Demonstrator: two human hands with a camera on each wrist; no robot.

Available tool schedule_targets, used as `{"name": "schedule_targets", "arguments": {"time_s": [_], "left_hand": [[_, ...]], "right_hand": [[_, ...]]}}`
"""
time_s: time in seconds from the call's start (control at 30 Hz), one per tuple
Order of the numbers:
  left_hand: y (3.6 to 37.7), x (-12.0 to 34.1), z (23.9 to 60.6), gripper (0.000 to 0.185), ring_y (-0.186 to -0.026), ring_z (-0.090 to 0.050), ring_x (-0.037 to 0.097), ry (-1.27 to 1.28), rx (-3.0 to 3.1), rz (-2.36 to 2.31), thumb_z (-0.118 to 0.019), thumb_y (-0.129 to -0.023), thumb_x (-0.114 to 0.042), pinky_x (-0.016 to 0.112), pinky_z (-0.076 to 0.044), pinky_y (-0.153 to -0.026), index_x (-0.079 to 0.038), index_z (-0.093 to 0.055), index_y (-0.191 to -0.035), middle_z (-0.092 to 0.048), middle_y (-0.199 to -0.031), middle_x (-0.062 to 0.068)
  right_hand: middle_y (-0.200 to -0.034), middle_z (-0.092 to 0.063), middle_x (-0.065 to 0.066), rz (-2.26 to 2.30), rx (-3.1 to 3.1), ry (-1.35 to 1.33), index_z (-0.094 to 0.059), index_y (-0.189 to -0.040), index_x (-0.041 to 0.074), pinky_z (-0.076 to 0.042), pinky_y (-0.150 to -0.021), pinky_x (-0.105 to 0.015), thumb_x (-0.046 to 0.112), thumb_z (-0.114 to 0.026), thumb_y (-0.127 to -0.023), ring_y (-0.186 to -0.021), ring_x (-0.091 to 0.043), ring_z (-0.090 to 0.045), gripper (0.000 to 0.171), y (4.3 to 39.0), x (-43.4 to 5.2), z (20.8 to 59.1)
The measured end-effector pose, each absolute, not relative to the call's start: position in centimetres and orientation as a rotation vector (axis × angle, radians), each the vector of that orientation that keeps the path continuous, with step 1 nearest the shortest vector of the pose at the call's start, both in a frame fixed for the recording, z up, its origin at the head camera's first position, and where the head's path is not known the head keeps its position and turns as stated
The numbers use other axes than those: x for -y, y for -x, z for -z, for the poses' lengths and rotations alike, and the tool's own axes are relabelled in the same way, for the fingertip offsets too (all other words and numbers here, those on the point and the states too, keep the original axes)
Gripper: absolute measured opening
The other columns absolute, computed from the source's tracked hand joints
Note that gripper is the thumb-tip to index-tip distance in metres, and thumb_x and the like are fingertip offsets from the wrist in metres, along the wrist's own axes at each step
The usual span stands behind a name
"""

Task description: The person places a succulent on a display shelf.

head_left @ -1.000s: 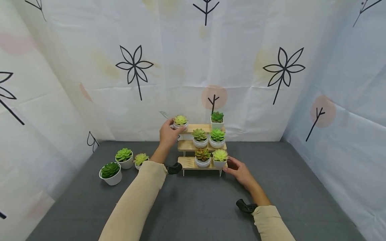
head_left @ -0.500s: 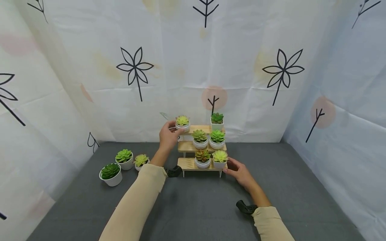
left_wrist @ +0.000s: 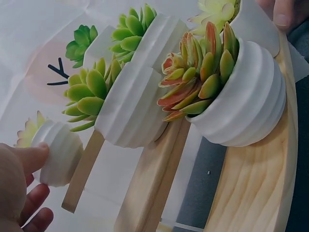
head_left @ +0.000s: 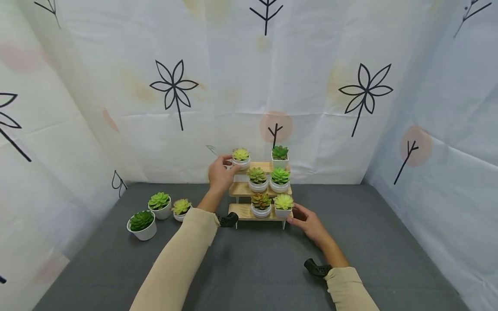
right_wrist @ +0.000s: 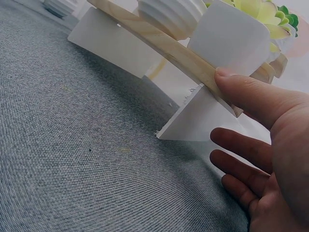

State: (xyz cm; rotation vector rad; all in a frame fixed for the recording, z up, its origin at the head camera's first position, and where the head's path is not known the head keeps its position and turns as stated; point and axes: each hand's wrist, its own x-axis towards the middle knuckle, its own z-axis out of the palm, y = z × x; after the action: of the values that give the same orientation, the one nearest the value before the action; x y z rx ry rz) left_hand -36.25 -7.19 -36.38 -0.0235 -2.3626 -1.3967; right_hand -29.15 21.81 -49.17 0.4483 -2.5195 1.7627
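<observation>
My left hand [head_left: 227,166] grips a small white ribbed pot with a yellow-green succulent [head_left: 241,158] at the left end of the top tier of a three-tier wooden stand [head_left: 242,210]. In the left wrist view the thumb [left_wrist: 30,157] lies against that pot [left_wrist: 60,152], and the other fingers curl below it. My right hand [head_left: 300,214] is at the right end of the bottom tier. Its thumb [right_wrist: 251,96] presses on the shelf edge [right_wrist: 164,46], while the other fingers stay straight beside the white side panel [right_wrist: 198,118].
Five other potted succulents stand on the tiers: a square pot [head_left: 280,158] on top, two in the middle [head_left: 257,179], two below [head_left: 261,205]. Three more pots [head_left: 142,224] sit on the grey cloth at the left. Printed fabric walls enclose the back and sides.
My left hand has carried the yellow-green succulent pot a little to the right, over the left end of the top tier. The right hand has stayed at the bottom tier.
</observation>
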Motion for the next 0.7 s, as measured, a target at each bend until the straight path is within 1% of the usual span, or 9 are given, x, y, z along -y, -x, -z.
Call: {"name": "schedule_targets", "arguments": {"time_s": [0.1, 0.17, 0.3, 0.43, 0.5, 0.53, 0.6, 0.67, 0.7], "left_hand": [[36.30, 7.03, 36.20, 0.040, -0.101, -0.054, 0.026, 0.036, 2.401, 1.330, -0.072, -0.090, -0.028, 0.042, -0.043, -0.082, -0.012, -0.063, -0.125, -0.064, -0.105, 0.007], [36.37, 7.00, 36.09, 0.039, -0.100, -0.055, 0.025, 0.063, 2.424, 1.304, -0.071, -0.090, -0.029, 0.043, -0.041, -0.084, -0.012, -0.063, -0.125, -0.066, -0.104, 0.005], [36.57, 7.08, 36.00, 0.040, -0.106, -0.055, 0.026, 0.128, 2.483, 1.265, -0.068, -0.092, -0.029, 0.047, -0.032, -0.097, -0.013, -0.062, -0.128, -0.067, -0.109, 0.004], [36.73, 7.21, 35.93, 0.041, -0.114, -0.055, 0.028, 0.175, 2.541, 1.217, -0.064, -0.094, -0.023, 0.053, -0.021, -0.104, -0.014, -0.058, -0.134, -0.066, -0.117, 0.004], [36.80, 7.26, 35.85, 0.042, -0.116, -0.054, 0.028, 0.199, 2.566, 1.205, -0.060, -0.095, -0.017, 0.054, -0.020, -0.106, -0.014, -0.056, -0.137, -0.066, -0.121, 0.005], [36.82, 7.28, 35.79, 0.043, -0.117, -0.053, 0.028, 0.213, 2.579, 1.202, -0.058, -0.095, -0.014, 0.054, -0.020, -0.106, -0.014, -0.055, -0.138, -0.065, -0.122, 0.005], [36.85, 7.30, 35.66, 0.044, -0.118, -0.053, 0.028, 0.241, 2.597, 1.212, -0.056, -0.095, -0.010, 0.050, -0.027, -0.102, -0.014, -0.053, -0.139, -0.064, -0.125, 0.006], [36.86, 7.28, 35.53, 0.045, -0.117, -0.053, 0.028, 0.265, 2.611, 1.225, -0.054, -0.096, -0.007, 0.043, -0.035, -0.093, -0.014, -0.052, -0.140, -0.063, -0.126, 0.006], [36.88, 7.26, 35.49, 0.046, -0.113, -0.055, 0.028, 0.276, 2.617, 1.233, -0.054, -0.096, -0.006, 0.040, -0.039, -0.085, -0.014, -0.052, -0.141, -0.063, -0.127, 0.006]], "right_hand": [[-0.131, -0.056, -0.021, -1.784, 2.513, -0.444, -0.046, -0.143, 0.003, -0.047, -0.090, -0.040, 0.017, -0.072, -0.089, -0.116, -0.034, -0.055, 0.061, 29.15, -21.88, 49.21], [-0.131, -0.056, -0.022, -1.794, 2.508, -0.450, -0.046, -0.143, 0.002, -0.047, -0.091, -0.041, 0.016, -0.072, -0.090, -0.117, -0.035, -0.055, 0.061, 29.12, -21.90, 49.20], [-0.131, -0.056, -0.022, -1.789, 2.510, -0.438, -0.046, -0.143, 0.002, -0.047, -0.091, -0.041, 0.016, -0.072, -0.089, -0.117, -0.035, -0.055, 0.061, 29.08, -21.85, 49.13], [-0.131, -0.056, -0.022, -1.785, 2.521, -0.415, -0.046, -0.143, 0.002, -0.048, -0.091, -0.041, 0.017, -0.072, -0.090, -0.116, -0.034, -0.055, 0.061, 29.05, -21.77, 49.04], [-0.131, -0.056, -0.022, -1.786, 2.522, -0.415, -0.046, -0.143, 0.002, -0.048, -0.091, -0.041, 0.017, -0.071, -0.090, -0.117, -0.034, -0.055, 0.060, 29.05, -21.76, 49.02], [-0.131, -0.056, -0.022, -1.796, 2.519, -0.410, -0.046, -0.143, 0.002, -0.047, -0.091, -0.042, 0.017, -0.071, -0.090, -0.117, -0.035, -0.055, 0.060, 29.03, -21.73, 49.00], [-0.132, -0.055, -0.023, -1.796, 2.519, -0.420, -0.045, -0.143, 0.001, -0.047, -0.092, -0.043, 0.016, -0.071, -0.090, -0.118, -0.035, -0.054, 0.060, 29.03, -21.74, 49.01], [-0.132, -0.055, -0.023, -1.804, 2.516, -0.411, -0.046, -0.143, 0.002, -0.046, -0.092, -0.044, 0.016, -0.071, -0.090, -0.118, -0.035, -0.054, 0.061, 29.02, -21.71, 48.98], [-0.132, -0.055, -0.023, -1.808, 2.514, -0.409, -0.046, -0.143, 0.002, -0.046, -0.092, -0.044, 0.016, -0.071, -0.090, -0.118, -0.035, -0.054, 0.061, 29.01, -21.70, 48.95]]}}
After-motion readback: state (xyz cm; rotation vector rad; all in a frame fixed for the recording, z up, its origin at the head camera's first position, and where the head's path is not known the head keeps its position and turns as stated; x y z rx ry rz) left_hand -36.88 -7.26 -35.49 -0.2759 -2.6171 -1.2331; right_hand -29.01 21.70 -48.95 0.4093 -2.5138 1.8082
